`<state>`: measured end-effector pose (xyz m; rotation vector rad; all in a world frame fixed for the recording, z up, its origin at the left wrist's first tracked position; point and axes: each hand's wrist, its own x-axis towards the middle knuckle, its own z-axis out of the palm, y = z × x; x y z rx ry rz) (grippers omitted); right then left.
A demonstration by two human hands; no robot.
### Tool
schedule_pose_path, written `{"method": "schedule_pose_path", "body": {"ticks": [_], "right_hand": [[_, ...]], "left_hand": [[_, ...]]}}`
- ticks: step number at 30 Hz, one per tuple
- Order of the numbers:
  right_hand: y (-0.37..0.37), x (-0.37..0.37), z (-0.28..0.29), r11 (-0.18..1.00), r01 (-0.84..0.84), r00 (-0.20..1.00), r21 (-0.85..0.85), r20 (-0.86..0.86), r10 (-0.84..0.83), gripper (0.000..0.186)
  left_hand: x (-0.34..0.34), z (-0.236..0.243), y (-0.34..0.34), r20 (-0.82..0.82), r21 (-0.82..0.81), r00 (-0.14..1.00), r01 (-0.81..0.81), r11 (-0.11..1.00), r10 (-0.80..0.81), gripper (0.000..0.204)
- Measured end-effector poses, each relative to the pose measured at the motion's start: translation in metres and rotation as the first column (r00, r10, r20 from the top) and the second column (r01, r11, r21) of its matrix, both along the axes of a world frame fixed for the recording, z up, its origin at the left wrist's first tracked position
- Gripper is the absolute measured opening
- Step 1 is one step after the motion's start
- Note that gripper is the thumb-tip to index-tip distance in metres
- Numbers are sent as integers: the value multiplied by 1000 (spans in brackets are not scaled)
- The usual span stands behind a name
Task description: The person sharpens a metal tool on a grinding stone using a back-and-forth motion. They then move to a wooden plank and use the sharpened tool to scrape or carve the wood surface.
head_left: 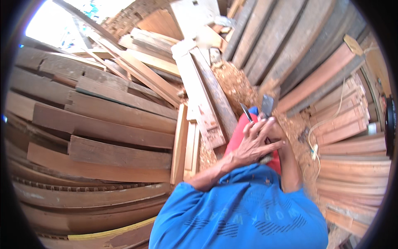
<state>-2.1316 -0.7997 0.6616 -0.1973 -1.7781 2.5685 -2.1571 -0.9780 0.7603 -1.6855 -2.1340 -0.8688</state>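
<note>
My left hand (255, 143) reaches across in front of my right hand, its fingers spread forward and partly apart. A thin, dark, pen-like stick (246, 112) with a pale edge juts up from its fingers. My right hand (278, 132) is mostly hidden behind the left, its forearm coming up on the right. Just beyond its fingers shows a dark, flat-ended tool (267, 104), and its exact kind is not clear. Both hands are over my lap, above red cloth (235, 140).
Long planed boards (199, 91) lie ahead, slightly left. Stacked brown planks (103, 124) fill the left side. Dark beams (286, 37) lean at the far right, above wood shavings (234, 83). A pale cord (317, 155) runs down beside stacked timber (352, 166) on the right.
</note>
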Motion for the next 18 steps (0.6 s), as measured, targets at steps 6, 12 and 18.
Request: {"method": "schedule_pose_path", "body": {"ticks": [6,12,18], "right_hand": [[-17,7,84,996,81,994,-42,70,-78,20],[-29,7,95,998,62,993,16,100,-63,20],[-41,7,99,997,8,998,80,56,-13,18]], "left_hand": [[-48,-94,-106,285,-489,319,-763,423,904,119],[-45,-139,-93,320,-780,-77,-587,216,944,140],[-41,-155,-101,258,-719,57,-656,231,965,136]]}}
